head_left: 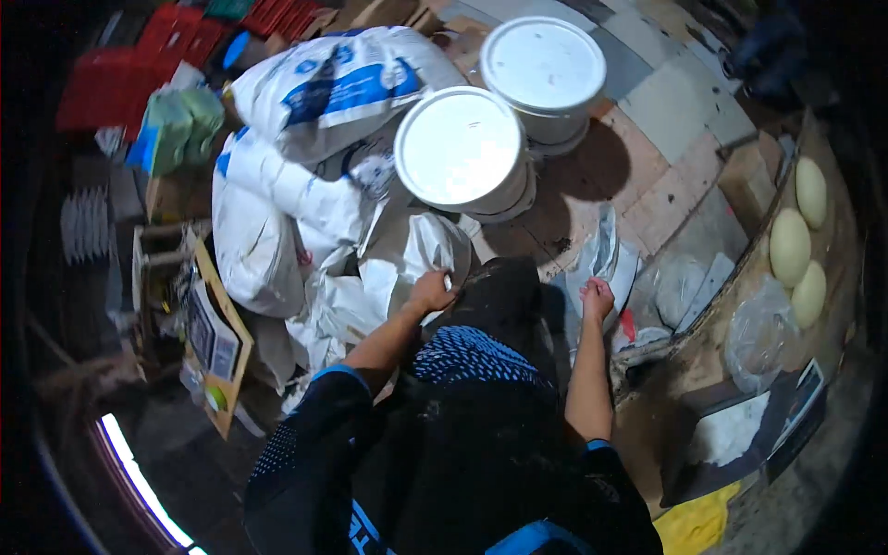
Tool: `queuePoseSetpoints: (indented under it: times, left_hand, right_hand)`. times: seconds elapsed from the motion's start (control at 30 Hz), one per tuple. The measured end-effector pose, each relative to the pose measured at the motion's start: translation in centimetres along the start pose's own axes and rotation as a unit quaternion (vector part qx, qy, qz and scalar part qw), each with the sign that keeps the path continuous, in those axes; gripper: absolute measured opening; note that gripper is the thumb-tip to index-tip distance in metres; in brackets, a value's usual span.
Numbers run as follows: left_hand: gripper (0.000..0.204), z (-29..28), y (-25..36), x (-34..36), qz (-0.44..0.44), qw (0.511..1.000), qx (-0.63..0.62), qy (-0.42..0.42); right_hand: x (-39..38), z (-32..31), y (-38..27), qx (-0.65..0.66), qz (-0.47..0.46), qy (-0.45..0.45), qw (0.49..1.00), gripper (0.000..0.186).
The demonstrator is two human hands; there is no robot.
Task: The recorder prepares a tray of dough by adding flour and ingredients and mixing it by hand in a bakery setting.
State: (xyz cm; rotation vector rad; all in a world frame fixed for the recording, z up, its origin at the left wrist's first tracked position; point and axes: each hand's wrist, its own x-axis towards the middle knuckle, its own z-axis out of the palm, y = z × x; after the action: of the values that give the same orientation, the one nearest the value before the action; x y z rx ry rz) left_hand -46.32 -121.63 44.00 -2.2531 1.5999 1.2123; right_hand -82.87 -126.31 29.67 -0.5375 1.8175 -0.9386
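White bag (421, 248); white sack (310, 134) printed blue; white bucket lids (458, 148); cream ovals (790, 247); black clothing (481, 356) flecked blue; packet (603, 248) seemingly silvery grey.

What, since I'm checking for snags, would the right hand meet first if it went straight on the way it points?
Most likely the crumpled plastic bag just beyond the right hand; depth is unclear, so the two may be touching.

Tiled floor (666, 120), white lidded buckets (458, 148), white sacks (254, 231)
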Motion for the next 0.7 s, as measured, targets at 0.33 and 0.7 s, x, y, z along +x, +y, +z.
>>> queuePoseSetpoints:
  times: [0.33, 0.7]
  left_hand:
    - [0.037, 9.1, -23.0, -13.5, -0.262, 0.952, -0.155, 0.022]
    - [0.089, 18.5, -32.7, -9.8, -0.281, 0.954, -0.051, -0.092]
  right_hand:
    - [-2.7, 3.6, 1.6, -0.131, -0.003, -0.168, 0.977, 0.015]
    - [-27.9, 29.4, 21.6, -0.154, 0.206, -0.529, 0.809, 0.021]
